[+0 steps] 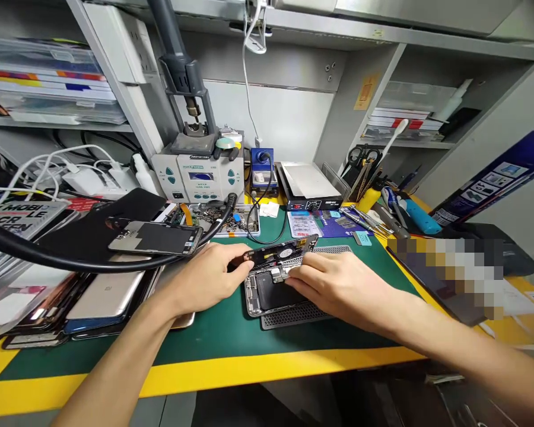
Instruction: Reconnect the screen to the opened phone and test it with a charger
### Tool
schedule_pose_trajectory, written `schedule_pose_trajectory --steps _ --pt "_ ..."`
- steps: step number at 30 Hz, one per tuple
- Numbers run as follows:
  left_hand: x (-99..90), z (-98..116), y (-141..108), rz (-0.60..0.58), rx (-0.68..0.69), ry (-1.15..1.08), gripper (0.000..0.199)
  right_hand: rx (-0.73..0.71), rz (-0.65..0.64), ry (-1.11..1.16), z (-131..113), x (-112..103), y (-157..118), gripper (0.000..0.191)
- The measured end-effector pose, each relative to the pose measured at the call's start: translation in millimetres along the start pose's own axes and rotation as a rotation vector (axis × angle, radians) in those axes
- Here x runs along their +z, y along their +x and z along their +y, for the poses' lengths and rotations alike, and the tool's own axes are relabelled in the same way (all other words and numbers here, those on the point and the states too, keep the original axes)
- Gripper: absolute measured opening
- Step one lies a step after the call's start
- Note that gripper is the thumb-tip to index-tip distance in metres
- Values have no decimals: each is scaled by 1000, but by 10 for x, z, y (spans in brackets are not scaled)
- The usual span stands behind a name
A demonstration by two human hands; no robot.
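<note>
An opened phone body (271,292) lies on a dark perforated pad (289,316) over the green mat, its inner parts facing up. Its screen panel (280,254) is tilted up along the far side. My left hand (216,270) pinches the left end of that panel between thumb and fingers. Above the right part of the body is my right hand (324,279), with its fingers pressed together near a small metal part (279,273) inside the phone. Whatever those fingertips hold, if anything, is hidden.
Stacked phones (107,293) and a loose screen (155,238) lie to the left, crossed by a thick black cable (93,261). A rework station (200,178) stands behind. Tools (374,219) and a dark device (431,279) are at the right.
</note>
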State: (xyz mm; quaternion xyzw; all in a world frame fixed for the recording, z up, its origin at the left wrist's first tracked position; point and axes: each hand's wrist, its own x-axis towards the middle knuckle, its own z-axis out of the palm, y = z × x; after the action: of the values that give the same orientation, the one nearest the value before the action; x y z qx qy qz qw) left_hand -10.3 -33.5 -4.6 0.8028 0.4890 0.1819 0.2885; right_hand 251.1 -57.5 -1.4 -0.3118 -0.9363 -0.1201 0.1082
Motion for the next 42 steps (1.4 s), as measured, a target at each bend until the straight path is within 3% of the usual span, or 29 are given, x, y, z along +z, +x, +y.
schedule_pose_trajectory --steps 5,11,16,26,42 --pt "26 5 8 17 16 3 30 -248 -186 -113 135 49 278 23" --pt "40 -21 6 45 55 -12 31 -125 -310 -29 91 -50 395 33" --pt "55 -46 4 57 92 -21 31 -67 -364 8 29 -49 422 30" --pt "74 -96 8 79 124 -34 30 -349 -279 -216 -14 -29 326 19" --pt "87 -101 8 85 133 -20 32 -398 -53 -180 2 96 204 16"
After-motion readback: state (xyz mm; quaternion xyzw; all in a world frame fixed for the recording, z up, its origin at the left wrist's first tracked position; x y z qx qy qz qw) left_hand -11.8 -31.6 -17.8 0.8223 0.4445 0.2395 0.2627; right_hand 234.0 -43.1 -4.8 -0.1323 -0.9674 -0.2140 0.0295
